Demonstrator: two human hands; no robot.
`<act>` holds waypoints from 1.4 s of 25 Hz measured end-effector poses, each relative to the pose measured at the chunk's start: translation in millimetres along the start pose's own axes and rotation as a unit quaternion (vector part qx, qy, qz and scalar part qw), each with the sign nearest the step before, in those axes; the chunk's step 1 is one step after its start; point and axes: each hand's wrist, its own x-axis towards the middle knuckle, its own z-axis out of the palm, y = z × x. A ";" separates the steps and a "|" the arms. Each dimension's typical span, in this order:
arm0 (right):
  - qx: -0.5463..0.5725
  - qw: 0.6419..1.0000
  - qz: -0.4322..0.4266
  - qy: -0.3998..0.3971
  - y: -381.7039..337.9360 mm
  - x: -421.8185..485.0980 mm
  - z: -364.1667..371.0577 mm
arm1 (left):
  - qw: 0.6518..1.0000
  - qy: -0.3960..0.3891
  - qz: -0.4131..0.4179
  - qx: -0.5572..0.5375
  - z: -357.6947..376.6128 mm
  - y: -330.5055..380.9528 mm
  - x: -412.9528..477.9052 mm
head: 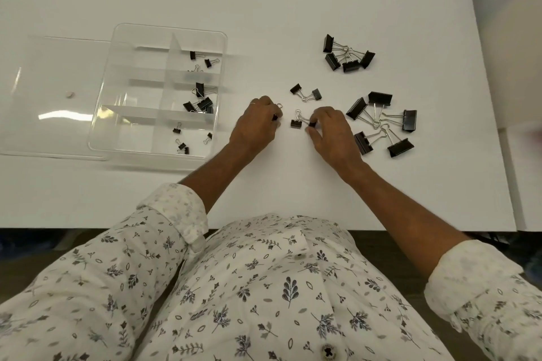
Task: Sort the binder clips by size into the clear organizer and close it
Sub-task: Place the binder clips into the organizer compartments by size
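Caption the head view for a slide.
Left hand and right hand each pinch a small binder clip; the clear organizer sits open, partly filled; large binder clips lie loose on the table.

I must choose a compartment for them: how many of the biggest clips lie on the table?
5 big clips, clustered right of the right hand: two far, one rightmost, two near. None looks hidden.

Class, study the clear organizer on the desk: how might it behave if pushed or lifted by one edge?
The clear organizer looks like thin rigid plastic, so probably light and stiff. On the smooth white desk it would likely slide easily. Tilted, the loose binder clips inside would probably slide about.
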 end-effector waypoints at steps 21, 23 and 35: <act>-0.007 1.000 0.019 0.007 -41.2 15.2 27.5 | 0.759 0.031 -0.270 -0.591 -24.2 9.3 -7.4; 0.074 0.995 0.067 0.024 -45.0 16.1 24.0 | 0.766 0.028 -0.262 -0.586 -28.6 8.6 -9.1; 0.775 0.538 0.325 -0.058 -108.6 47.4 -10.9 | 0.718 0.060 -0.242 -0.650 -88.0 -19.8 -16.8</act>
